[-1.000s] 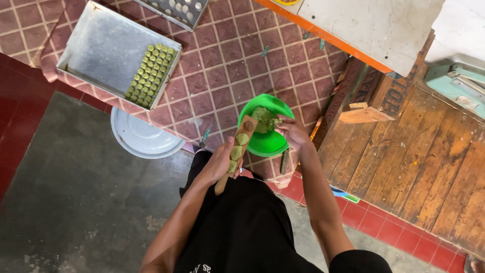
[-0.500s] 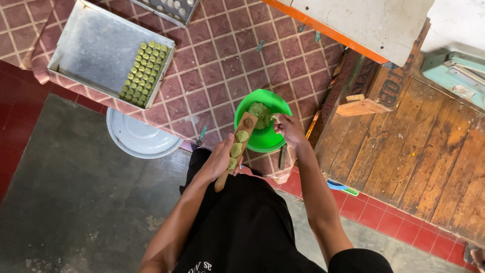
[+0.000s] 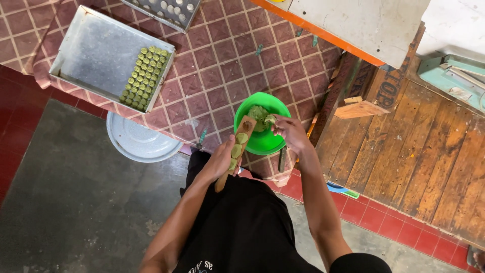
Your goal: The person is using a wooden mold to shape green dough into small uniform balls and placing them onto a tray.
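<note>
Left hand fingers wrapped round wooden mould; two cavities filled, the top one empty. Right hand fingertips pinching green dough in bowl. Beyond the fingers, tray holds several rows of shaped pieces, mostly bare.

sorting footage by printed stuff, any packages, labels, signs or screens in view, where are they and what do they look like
No packages, signs or screens.
Stencilled lettering: dark, on the wooden planks at upper right, beside the orange-edged table.
Printed marking: small and white, on the person's black shirt at the bottom edge.
</note>
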